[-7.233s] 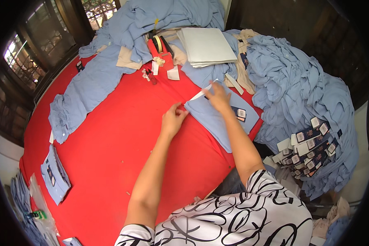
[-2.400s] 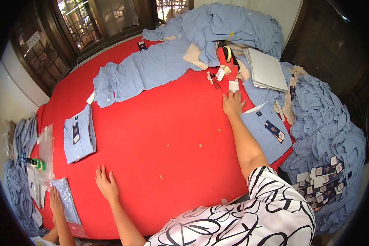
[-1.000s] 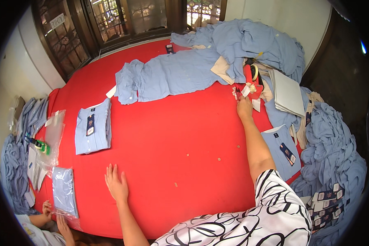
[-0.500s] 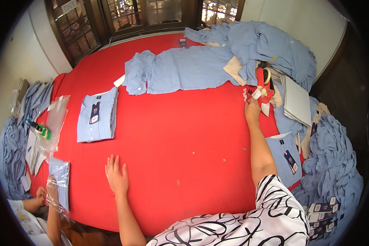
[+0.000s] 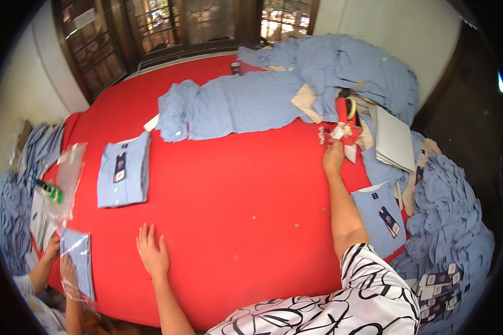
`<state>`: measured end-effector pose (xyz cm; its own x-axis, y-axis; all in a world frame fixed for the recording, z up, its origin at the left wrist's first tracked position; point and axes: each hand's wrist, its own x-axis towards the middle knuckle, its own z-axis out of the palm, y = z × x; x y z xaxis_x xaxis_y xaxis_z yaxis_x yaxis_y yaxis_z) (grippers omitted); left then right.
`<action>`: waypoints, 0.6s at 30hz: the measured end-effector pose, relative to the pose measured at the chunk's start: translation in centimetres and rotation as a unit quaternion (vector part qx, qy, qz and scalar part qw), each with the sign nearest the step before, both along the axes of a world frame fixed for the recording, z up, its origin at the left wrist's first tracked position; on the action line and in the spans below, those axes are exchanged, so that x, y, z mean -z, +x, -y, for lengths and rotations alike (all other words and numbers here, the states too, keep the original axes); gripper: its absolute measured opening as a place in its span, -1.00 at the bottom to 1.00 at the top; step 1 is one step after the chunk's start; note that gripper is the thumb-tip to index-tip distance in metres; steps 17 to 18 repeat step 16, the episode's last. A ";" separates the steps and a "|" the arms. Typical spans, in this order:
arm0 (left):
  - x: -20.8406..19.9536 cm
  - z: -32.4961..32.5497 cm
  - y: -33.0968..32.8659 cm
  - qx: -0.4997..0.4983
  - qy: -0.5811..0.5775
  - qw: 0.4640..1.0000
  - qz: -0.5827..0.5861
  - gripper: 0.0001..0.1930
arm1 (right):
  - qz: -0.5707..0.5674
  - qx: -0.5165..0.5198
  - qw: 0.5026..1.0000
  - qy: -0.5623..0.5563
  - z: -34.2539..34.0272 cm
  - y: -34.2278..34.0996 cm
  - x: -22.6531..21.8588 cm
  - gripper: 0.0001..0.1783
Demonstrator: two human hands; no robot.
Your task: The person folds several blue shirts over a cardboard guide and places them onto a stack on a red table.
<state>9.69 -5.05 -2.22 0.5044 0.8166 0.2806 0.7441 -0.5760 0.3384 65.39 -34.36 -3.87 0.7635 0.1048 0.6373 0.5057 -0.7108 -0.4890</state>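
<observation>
My left hand (image 5: 152, 251) lies flat on the red cloth with its fingers spread, holding nothing. At the right my right hand (image 5: 333, 157) is stretched out, its fingers drawn together at a heap of small pale pieces (image 5: 323, 134) beside a red tape dispenser (image 5: 341, 106). Whatever is between those fingertips is too small to make out. Beyond my left hand a folded light-blue shirt (image 5: 133, 176) with a dark hang tag sits on the cloth. Another folded, tagged blue shirt (image 5: 375, 209) lies beside my right forearm.
A long stack of blue shirts (image 5: 235, 106) spans the table's far side. Blue garments (image 5: 369, 70) heap up at the far right, more (image 5: 450, 206) along the right edge. White boards (image 5: 394, 139) stand near the dispenser. At lower left, a co-worker's hand (image 5: 68, 271) handles a bagged shirt (image 5: 84, 259).
The whole view has shifted slightly, so things appear a little further left and lower. My right hand remains at the small pieces; my left stays flat. The co-worker's other hand has moved up beside the bagged shirt.
</observation>
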 end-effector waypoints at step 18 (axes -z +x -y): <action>-0.3 -0.8 -1.8 0.009 -0.035 0.999 0.023 -0.53 | -0.195 -0.422 0.790 0.401 -7.7 2.1 0.0 -0.68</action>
